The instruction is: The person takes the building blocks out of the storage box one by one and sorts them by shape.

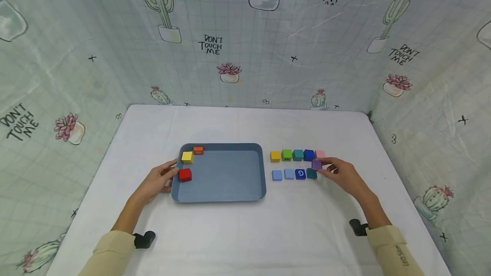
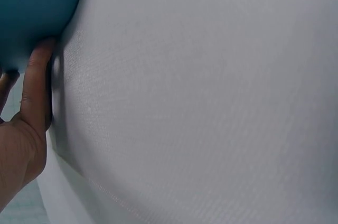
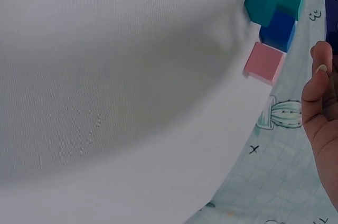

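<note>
My right hand [image 1: 339, 173] pinches a purple cube [image 1: 316, 165] between thumb and fingertips, above two rows of coloured cubes. In the right wrist view, that cube [image 3: 331, 23] shows only in part at the right edge. My left hand [image 1: 158, 181] holds the left rim of a blue-grey tray [image 1: 222, 202], its fingers spread along the side; the left wrist view shows the tray's corner [image 2: 37, 12] against a finger. At the tray's left end lie an orange cube [image 1: 198, 150], a yellow cube [image 1: 187, 157] and a red cube [image 1: 185, 175].
Right of the tray, the far row has an amber cube [image 1: 275, 156], a green cube [image 1: 286, 155], a teal cube [image 1: 297, 155], a blue cube [image 1: 308, 155] and a pink cube [image 1: 319, 153]. Light-blue, lettered blue and dark-teal cubes [image 1: 311, 173] form the near row on the white table [image 1: 245, 237].
</note>
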The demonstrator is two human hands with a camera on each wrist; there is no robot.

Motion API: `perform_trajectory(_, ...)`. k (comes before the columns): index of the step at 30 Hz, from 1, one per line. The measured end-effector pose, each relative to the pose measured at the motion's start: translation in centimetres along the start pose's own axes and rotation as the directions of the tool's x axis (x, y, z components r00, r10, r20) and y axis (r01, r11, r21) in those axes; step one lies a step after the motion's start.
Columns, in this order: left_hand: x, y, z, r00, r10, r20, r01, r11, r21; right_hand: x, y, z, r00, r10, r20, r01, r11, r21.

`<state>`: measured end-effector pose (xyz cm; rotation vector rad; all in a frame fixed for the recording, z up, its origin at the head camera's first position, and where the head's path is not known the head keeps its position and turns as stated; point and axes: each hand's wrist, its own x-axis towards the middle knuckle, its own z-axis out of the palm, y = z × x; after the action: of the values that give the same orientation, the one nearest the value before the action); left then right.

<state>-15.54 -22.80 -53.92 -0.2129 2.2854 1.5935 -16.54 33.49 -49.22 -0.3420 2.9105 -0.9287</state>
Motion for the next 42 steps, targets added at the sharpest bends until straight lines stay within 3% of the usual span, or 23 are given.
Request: perform_trajectory(42,0.0,0.0,0.0,1.000,0.002,-0.003,-0.002,1.000,-0.003,-0.7,2.4,0.2,0.998,0.070,-0.001,-0.070,0.997,-0.018)
